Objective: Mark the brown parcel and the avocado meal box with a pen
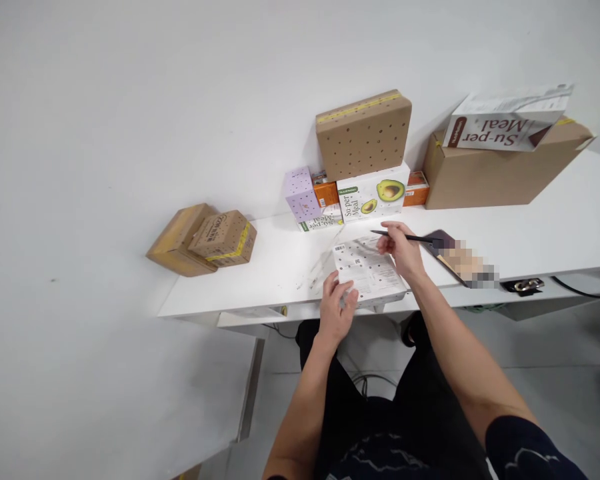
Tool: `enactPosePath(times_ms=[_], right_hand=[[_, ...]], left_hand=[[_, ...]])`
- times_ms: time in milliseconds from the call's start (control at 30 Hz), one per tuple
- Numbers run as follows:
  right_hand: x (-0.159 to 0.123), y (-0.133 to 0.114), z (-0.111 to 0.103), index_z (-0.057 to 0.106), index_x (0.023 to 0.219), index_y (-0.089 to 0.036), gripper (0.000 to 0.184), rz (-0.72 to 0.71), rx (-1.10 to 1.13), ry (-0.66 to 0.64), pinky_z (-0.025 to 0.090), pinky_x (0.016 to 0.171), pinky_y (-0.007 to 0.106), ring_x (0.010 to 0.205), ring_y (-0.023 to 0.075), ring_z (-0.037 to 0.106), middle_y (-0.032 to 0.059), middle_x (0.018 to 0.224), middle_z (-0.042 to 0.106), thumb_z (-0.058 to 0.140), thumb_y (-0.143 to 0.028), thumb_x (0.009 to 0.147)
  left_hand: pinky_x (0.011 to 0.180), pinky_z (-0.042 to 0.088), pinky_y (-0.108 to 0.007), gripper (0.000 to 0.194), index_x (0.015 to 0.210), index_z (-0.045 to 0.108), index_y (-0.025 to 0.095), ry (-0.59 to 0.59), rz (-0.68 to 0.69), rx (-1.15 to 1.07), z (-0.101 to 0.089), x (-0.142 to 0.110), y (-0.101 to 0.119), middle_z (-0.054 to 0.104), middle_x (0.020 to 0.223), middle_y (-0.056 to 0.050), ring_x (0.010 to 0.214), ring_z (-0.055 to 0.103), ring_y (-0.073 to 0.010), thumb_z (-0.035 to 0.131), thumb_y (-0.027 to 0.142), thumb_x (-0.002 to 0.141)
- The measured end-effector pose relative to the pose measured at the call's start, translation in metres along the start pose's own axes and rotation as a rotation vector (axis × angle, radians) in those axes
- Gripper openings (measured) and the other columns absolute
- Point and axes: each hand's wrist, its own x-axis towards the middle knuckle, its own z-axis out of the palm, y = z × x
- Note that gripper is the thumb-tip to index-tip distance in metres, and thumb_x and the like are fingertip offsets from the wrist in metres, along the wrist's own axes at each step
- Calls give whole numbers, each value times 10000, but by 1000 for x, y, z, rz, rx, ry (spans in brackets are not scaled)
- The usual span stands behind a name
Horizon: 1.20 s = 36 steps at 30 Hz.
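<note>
Our right hand (pixel 404 252) pinches the black tool (pixel 424 239); our half-open left hand (pixel 337 313) touches the carton (pixel 375 277) at the counter's (pixel 265 280) front edge: likely light, stiff; grasp sides.

From the wearer's head, one camera looks forward and down, arms close.

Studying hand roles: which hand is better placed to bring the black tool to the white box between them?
Right, probably: the right hand holds the black tool near the white box, while the left hand is at its left edge.
</note>
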Motion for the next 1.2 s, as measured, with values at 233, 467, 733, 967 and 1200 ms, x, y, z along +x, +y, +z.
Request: enactPosePath(times_ms=[233,467,733,967,1200], right_hand=[[12,10,30,598,758,-205,108,22,-243,-291,406,495,237,510,103,491,-33,601,601,597,-266,669],[8,18,32,532,630,-210,105,-150,-518,-255,395,537,254,541,116,468,-42,557,527,524,-271,716],[11,24,31,545,643,-204,122,-172,-597,-311,401,573,257,584,123,483,-28,600,555,533,-285,733],[11,22,33,535,638,-210,120,-167,-608,-320,377,545,251,559,116,443,-37,576,516,522,-288,728],[11,24,33,527,628,-207,123,-162,-585,-329,369,540,252,549,111,440,-40,565,506,517,-277,728]], left_hand=[[990,486,-433,195,894,682,190,118,192,158,16,24,15,635,1114,-106,1131,551,-240,502,261,916],[1029,458,-490,197,956,686,212,114,207,135,32,29,12,690,1058,-78,1165,560,-255,501,242,896],[1035,457,-483,183,957,681,190,128,219,130,31,27,13,689,1074,-79,1162,558,-259,514,192,882],[1041,442,-496,187,955,680,201,106,199,127,31,27,12,686,1082,-77,1176,550,-260,508,195,883],[1049,441,-490,179,951,681,187,124,209,140,32,27,12,690,1084,-76,1176,547,-260,514,189,886]])
